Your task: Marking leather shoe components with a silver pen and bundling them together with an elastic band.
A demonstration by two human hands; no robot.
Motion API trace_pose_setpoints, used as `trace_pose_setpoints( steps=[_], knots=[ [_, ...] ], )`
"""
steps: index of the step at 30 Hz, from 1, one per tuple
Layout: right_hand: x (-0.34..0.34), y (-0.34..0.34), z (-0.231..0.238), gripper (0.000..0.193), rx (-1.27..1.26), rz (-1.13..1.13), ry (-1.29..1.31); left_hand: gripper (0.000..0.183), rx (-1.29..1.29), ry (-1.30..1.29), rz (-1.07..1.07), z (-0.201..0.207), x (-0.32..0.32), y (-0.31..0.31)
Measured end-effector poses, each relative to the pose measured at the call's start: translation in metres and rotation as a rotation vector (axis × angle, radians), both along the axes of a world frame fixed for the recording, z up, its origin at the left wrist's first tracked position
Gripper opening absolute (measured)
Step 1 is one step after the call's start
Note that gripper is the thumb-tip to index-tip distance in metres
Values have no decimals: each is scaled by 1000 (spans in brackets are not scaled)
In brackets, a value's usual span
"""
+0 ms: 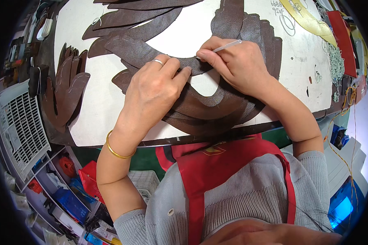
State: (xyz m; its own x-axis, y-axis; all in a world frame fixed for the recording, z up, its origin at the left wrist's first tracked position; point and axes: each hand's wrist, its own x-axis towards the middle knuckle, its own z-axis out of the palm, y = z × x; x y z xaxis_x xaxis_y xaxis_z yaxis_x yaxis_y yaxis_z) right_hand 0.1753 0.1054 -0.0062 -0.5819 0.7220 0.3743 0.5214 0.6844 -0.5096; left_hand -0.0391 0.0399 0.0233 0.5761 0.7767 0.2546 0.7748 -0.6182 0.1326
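Note:
My right hand is closed around a thin, whitish translucent pen, its tip low against the edge of a curved dark brown leather piece. Just left of it, my left hand presses on the same piece with bent fingers, a ring on one of them. Its fingertips and thumb are partly hidden. Under and below both hands lie several more curved leather pieces, overlapping in a fan. Pale marked lines show on the leather left of my hands.
More brown leather pieces fan across the white board, with another bundle at the left. Yellow strip material, a red piece and tangled pale thread lie at the right. A pale grille and shelves stand left.

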Motion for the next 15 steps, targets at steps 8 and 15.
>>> trace_pose_setpoints(
  steps=[8, 15],
  knots=[
    [5, -3, 9, 24, -90, 33, -60, 28, -2, 2, 4, 1, 0, 0],
    [18, 20, 20, 21, -36, 120, 41, 26, -12, -167, 33, 15, -18, 12]
  ],
)
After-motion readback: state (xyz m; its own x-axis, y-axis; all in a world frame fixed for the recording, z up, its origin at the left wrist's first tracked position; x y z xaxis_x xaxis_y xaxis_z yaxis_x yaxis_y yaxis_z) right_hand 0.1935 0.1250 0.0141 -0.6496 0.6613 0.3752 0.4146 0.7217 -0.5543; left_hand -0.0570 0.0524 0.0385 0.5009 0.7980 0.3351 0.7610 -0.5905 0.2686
